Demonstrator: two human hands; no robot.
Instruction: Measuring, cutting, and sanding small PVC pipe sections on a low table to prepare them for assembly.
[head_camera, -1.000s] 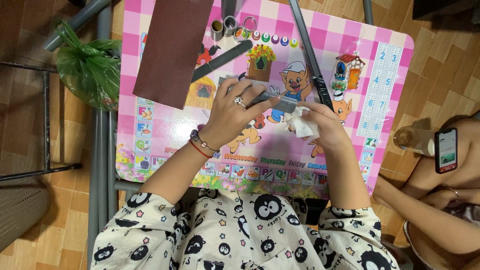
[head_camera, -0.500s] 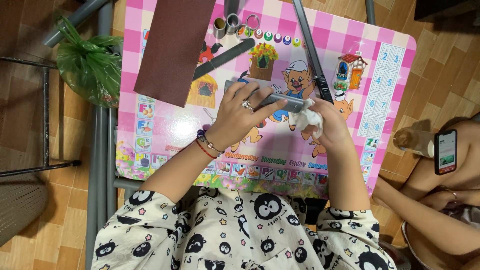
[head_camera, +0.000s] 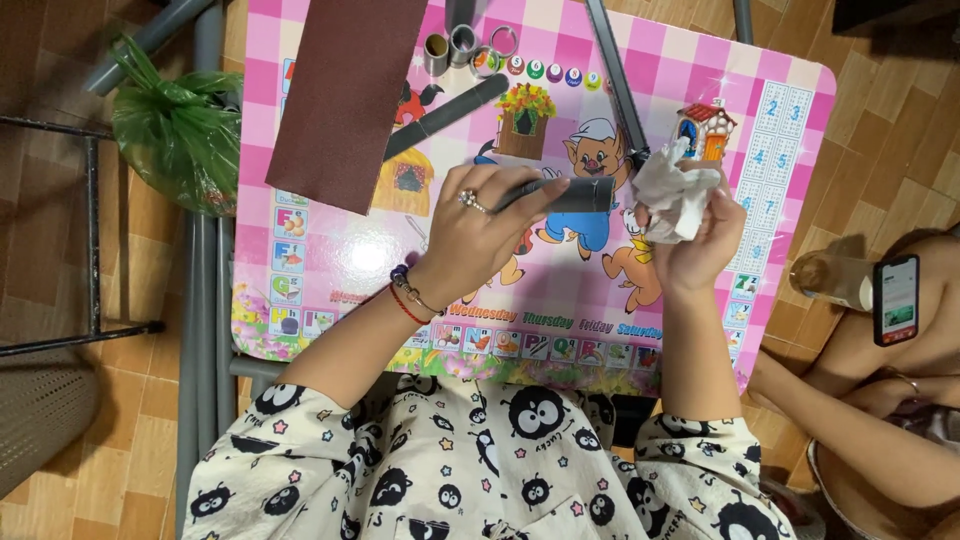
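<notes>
A short dark grey metal tube (head_camera: 570, 193) lies level just above the middle of the frame, gripped at its left end by the left hand (head_camera: 480, 225), whose fingers are curled around it; a ring shows on one finger and bead bracelets sit at the wrist. Just to the right of the tube's free end, the right hand (head_camera: 700, 240) is clenched on a crumpled white cloth (head_camera: 672, 190), held close to the tube but not clearly touching it.

Both hands hover over a pink children's table with cartoon animal pictures (head_camera: 330, 260). Towards the upper left of the frame a dark brown sheet of sandpaper (head_camera: 345, 95) lies on it, with a flat dark file (head_camera: 445, 115) beside it and several small metal rings and tube pieces (head_camera: 465, 45) at the top edge. A long dark metal bar (head_camera: 615, 80) slants down the upper middle. A green plastic bag (head_camera: 175, 125) sits at far left, and another person holding a phone (head_camera: 897, 298) is at far right.

Since only one end of the tube is gripped, a hard press from the cloth could probably twist it loose, letting it drop onto the table.
</notes>
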